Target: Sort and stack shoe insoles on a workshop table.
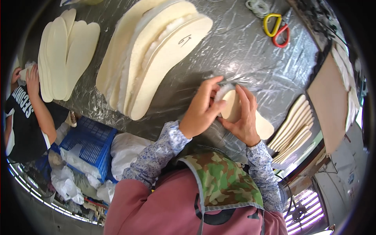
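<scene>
Over the plastic-covered table, my two hands work on a cream insole [232,107] with white fluff along its edge. My left hand [201,107] pinches the fluffy edge between thumb and fingers. Wrapped around the insole's other side is my right hand [243,117], thumb below and fingers above. Another cream rounded end [264,126] shows past my right hand; whether it belongs to the same insole I cannot tell. To the left of my hands lies a big overlapping stack of fleece-backed insoles [168,58], the top one bearing a handwritten mark.
Yellow-and-red-handled scissors [281,36] lie at the far right, beside a coil of pale string [257,7]. A row of insoles [291,129] stands at the right edge. More insoles [64,55] lie far left, near a co-worker's hands [33,80]. Below is a blue crate [88,137].
</scene>
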